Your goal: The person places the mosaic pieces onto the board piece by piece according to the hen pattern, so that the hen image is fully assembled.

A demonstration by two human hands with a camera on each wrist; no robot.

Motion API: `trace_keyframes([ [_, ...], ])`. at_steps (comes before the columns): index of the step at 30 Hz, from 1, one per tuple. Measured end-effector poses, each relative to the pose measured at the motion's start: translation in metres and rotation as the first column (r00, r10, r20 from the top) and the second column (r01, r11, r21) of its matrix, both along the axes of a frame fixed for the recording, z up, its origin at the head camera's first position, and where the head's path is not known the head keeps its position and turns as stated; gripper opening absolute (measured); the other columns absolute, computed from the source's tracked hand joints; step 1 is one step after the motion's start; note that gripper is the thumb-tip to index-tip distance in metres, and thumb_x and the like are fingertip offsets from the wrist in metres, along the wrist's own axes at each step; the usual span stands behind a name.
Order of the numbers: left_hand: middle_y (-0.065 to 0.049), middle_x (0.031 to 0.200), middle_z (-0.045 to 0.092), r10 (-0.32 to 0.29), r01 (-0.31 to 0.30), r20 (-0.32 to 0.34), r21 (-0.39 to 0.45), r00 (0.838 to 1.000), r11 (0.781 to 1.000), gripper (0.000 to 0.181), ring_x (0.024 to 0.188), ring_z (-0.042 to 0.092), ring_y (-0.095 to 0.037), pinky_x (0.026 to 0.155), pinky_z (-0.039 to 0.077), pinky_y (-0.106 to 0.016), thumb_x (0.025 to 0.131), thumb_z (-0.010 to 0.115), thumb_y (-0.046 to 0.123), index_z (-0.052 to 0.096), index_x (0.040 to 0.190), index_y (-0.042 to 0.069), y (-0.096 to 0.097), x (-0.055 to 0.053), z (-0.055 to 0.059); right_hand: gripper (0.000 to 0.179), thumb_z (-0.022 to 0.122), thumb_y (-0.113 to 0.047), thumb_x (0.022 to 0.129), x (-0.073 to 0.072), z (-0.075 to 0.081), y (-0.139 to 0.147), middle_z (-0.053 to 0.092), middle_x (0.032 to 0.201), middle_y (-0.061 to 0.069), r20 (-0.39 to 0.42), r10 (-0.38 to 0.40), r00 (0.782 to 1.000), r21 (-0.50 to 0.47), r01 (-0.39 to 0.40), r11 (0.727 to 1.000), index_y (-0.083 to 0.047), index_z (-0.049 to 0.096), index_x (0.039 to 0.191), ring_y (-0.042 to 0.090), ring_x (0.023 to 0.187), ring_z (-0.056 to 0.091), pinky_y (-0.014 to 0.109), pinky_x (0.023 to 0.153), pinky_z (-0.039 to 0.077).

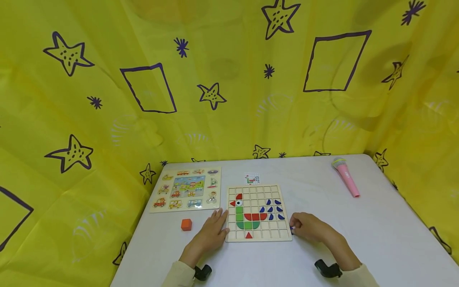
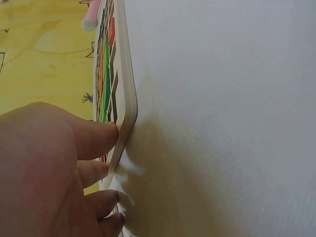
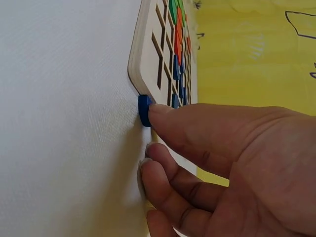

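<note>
A wooden grid board [image 1: 261, 236] lies on the table, with red, green and blue pieces set in its squares in a bird-like pattern. My left hand [image 1: 212, 232] rests against the board's left edge, its thumb and fingertips at the rim in the left wrist view. Beside the right edge, near the front corner, my right hand [image 1: 309, 228] pinches a small blue piece [image 3: 144, 109]. That piece is mostly covered by the hand in the head view. A red triangle [image 1: 249, 235] sits in the front row of squares.
A picture card [image 1: 252, 178] lies behind the board. To the left are a wooden vehicle puzzle [image 1: 157, 207] and an orange cube [image 1: 186, 225]. A pink toy microphone [image 1: 347, 177] lies at the back right. Yellow patterned cloth [image 1: 236, 131] surrounds the table's back and sides.
</note>
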State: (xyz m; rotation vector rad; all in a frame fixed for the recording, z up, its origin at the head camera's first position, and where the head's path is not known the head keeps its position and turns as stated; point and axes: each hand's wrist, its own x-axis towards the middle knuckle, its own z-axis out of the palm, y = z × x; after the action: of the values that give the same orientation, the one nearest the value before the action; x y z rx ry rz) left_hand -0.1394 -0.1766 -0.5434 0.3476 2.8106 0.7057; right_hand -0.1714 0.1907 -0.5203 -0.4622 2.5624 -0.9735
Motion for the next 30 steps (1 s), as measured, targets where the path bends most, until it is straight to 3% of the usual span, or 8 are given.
trace_keyframes([
  [5,-0.017,0.173,0.027,-0.001,0.001,-0.004,-0.003,1.0,1.0,0.065,0.162,0.018,-0.04,0.129,0.021,-0.061,0.109,0.055,0.029,0.033,0.165,0.007,0.0,-0.001,-0.001,0.011,0.069,0.002,0.092,-0.001,-0.002,0.005,0.055,0.082,0.001,-0.032,-0.008,0.999,0.01,0.008,1.0,-0.008,0.065,0.095,0.017,0.08,0.051,0.029,0.069,0.042],
  [10,-0.017,0.173,0.027,-0.004,0.004,0.002,0.001,1.0,1.0,0.065,0.162,0.019,-0.04,0.129,0.021,-0.061,0.108,0.056,0.029,0.033,0.165,0.007,0.0,-0.001,-0.003,0.021,0.079,-0.001,0.086,-0.001,-0.004,0.006,0.053,0.087,0.003,-0.022,-0.019,1.0,0.017,0.019,1.0,-0.009,0.064,0.098,0.02,0.083,0.05,0.032,0.072,0.041],
  [14,-0.017,0.174,0.026,-0.005,0.005,0.0,-0.003,1.0,1.0,0.065,0.162,0.019,-0.04,0.13,0.021,-0.06,0.109,0.055,0.03,0.032,0.166,0.008,-0.001,-0.001,-0.006,0.029,0.083,-0.002,0.083,0.003,-0.006,0.004,0.052,0.092,0.005,-0.02,0.012,1.0,-0.002,-0.012,1.0,-0.01,0.063,0.102,0.02,0.087,0.049,0.03,0.074,0.041],
  [18,-0.017,0.173,0.026,-0.005,0.005,-0.007,0.001,1.0,1.0,0.065,0.162,0.019,-0.04,0.13,0.021,-0.06,0.109,0.054,0.03,0.032,0.166,0.008,-0.002,-0.001,-0.008,0.025,0.08,-0.001,0.085,0.006,-0.007,0.004,0.052,0.088,0.004,-0.056,0.032,0.998,-0.03,-0.033,0.999,-0.009,0.062,0.101,0.019,0.084,0.049,0.027,0.07,0.04],
  [24,-0.017,0.173,0.027,0.0,0.0,-0.006,-0.002,1.0,1.0,0.066,0.162,0.019,-0.04,0.129,0.021,-0.06,0.108,0.055,0.03,0.032,0.166,0.009,-0.002,-0.001,-0.009,0.019,0.075,-0.002,0.092,0.004,-0.009,0.008,0.055,0.088,0.002,-0.096,-0.03,0.995,0.035,0.034,0.999,-0.008,0.065,0.107,0.018,0.083,0.052,0.031,0.072,0.045],
  [30,-0.016,0.174,0.026,-0.001,0.001,0.001,0.0,1.0,1.0,0.066,0.162,0.018,-0.039,0.13,0.02,-0.06,0.109,0.054,0.031,0.032,0.166,0.009,-0.002,-0.001,-0.009,0.02,0.074,-0.001,0.091,0.001,-0.01,0.017,0.056,0.093,0.004,-0.148,-0.058,0.987,0.073,0.07,0.995,-0.006,0.066,0.109,0.02,0.087,0.054,0.039,0.078,0.051],
])
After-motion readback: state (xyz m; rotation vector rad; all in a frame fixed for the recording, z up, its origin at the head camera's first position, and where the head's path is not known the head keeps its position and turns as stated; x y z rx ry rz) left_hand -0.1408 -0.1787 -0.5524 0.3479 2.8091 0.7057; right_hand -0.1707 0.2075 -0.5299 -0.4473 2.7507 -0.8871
